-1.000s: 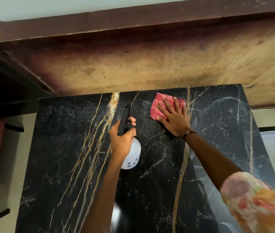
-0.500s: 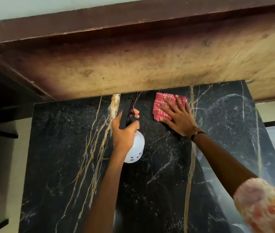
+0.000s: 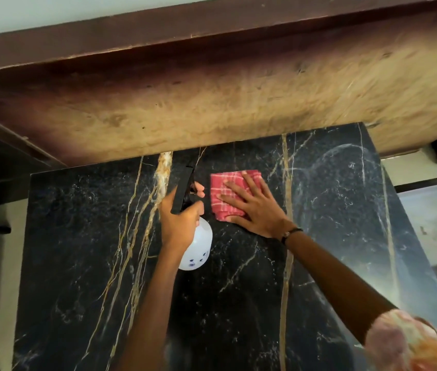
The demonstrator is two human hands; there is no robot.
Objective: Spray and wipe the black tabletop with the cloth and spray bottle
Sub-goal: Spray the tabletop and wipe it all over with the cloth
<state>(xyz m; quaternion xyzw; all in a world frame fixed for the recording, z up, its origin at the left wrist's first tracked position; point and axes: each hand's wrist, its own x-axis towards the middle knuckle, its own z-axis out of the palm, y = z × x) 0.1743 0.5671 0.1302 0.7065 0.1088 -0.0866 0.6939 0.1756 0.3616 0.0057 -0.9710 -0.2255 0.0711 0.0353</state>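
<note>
Since the earlier frame, the cloth (image 3: 232, 192) is shifted nearer the spray bottle (image 3: 194, 241), toward the tabletop's (image 3: 78, 250) far edge.
Wiping is judged under way: the cloth is pressed flat by the right hand (image 3: 256, 207), fingers straight; the bottle is gripped by the left hand (image 3: 181, 218). Near tabletop areas appear unwiped.

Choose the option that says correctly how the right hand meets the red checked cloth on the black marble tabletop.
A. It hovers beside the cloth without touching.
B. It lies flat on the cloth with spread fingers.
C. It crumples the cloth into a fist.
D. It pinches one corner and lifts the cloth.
B: the right hand lies palm down with fingers spread over the red checked cloth, pressing it onto the black marble tabletop.
</note>
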